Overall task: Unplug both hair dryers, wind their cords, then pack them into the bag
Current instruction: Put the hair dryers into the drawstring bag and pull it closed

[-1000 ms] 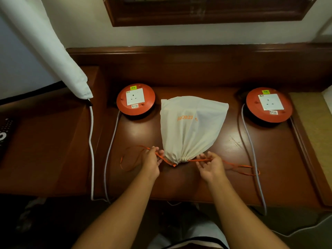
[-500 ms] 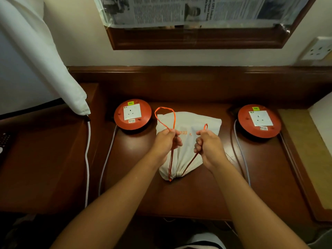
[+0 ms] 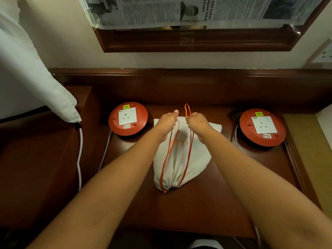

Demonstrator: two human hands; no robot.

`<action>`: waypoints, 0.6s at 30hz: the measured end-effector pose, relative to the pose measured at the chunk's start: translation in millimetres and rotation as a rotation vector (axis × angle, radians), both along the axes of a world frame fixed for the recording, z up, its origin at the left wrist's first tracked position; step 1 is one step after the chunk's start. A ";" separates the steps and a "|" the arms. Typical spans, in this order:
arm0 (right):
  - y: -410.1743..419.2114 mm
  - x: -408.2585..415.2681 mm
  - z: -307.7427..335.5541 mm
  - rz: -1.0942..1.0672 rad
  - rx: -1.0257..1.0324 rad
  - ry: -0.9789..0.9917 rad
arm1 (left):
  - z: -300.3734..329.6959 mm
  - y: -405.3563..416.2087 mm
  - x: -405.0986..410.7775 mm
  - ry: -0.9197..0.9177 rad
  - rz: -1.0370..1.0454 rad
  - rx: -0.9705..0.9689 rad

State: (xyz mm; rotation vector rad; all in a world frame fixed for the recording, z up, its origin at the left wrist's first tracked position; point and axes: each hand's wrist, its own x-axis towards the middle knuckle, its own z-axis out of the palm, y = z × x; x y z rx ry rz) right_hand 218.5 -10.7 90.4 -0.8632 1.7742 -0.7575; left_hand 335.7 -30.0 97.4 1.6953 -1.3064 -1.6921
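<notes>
The brown tabletop [image 3: 206, 209] runs off the bottom edge, and the arms hide part of it. The white bag [image 3: 179, 164] lies in the middle, between two red round socket reels [image 3: 128, 118] [image 3: 262, 127]. It is pulled tight shut, so what is inside cannot be seen. Its long way runs front to back, with the bunched neck pointing near. The left hand [image 3: 167, 121] and right hand [image 3: 197, 122] each curl a grip round the orange string [image 3: 187, 153]. The hands cover the bag's far end.
</notes>
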 end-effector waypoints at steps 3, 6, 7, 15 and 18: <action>-2.4 -20.7 -21.4 -0.011 0.000 0.059 | -11.0 -2.5 13.5 -0.090 -0.054 -0.032; 19.3 -45.5 -51.2 -0.169 -0.036 0.077 | -30.8 2.5 36.8 -0.147 0.013 -0.069; 31.1 -52.0 -60.8 -0.250 -0.038 0.062 | -38.0 5.7 44.2 -0.145 0.060 -0.083; 79.1 -62.6 -114.8 -0.481 0.212 -0.268 | -92.5 28.9 70.5 -0.025 0.330 0.162; 68.8 -58.7 -119.6 -0.542 0.140 -0.474 | -112.8 26.9 70.3 0.096 0.350 0.220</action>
